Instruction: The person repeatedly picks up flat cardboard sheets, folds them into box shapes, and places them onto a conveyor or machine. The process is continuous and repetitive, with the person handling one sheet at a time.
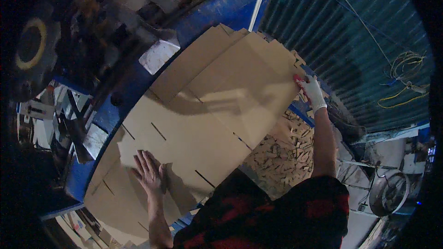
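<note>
A large brown cardboard sheet (217,120) with short dark slots lies slantwise in front of me, on top of other cardboard sheets (194,62) whose edges stick out. My bare left hand (150,173) rests on its near left part, fingers stretched and spread. At the sheet's far right edge is my right hand (311,93), in a white glove with red on the fingers. Its fingers close over that edge; the underside of the grip is hidden. Shadows fall across the sheet.
Along the left stands a blue machine (226,11) with dark metal parts. Many cardboard scraps (288,154) are heaped on the floor below the sheet's right side. A corrugated green wall (360,41) with a coil of wire (408,67) rises at right; a round fan (390,193) stands lower right.
</note>
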The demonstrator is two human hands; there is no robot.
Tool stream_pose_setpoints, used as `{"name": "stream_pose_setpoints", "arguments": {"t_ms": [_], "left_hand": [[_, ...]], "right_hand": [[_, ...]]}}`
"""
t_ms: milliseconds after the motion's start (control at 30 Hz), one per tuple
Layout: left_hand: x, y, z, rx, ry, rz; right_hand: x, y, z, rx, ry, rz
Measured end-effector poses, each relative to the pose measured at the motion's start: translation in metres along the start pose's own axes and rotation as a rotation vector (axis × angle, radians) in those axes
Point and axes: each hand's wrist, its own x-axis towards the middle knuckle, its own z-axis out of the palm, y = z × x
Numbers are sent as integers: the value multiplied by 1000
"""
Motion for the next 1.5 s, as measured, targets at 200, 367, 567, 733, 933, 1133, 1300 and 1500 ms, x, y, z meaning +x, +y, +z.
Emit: {"name": "stream_pose_setpoints", "arguments": {"t_ms": [200,367,567,733,933,1133,1300,1500], "left_hand": [[-7,14,-1,-101,-69,-59],[5,16,6,-42,1,-62],[-30,-12,2,-606,285,-26],[-176,-77,24,-97,773,-659],[-260,-126,61,-1588,1194,-1434],[-242,-97,-10,-2115,1046,-855],[-171,-61,-66,-951,683,-480],[-49,-74,-72,-418,744,0]], "right_hand": [[-44,-68,-30,-283,312,-224],[-121,-145,-10,1016,-7,-615],[-242,-123,102,-95,-676,-1009],[-287,-132,147,-783,-683,-1649],[-287,-151,130,-835,-653,-1755],[-250,-177,84,-826,-683,-1740],[-206,-185,131,-674,-397,-1868],[-151,-209,218,-495,-55,-1930]]}}
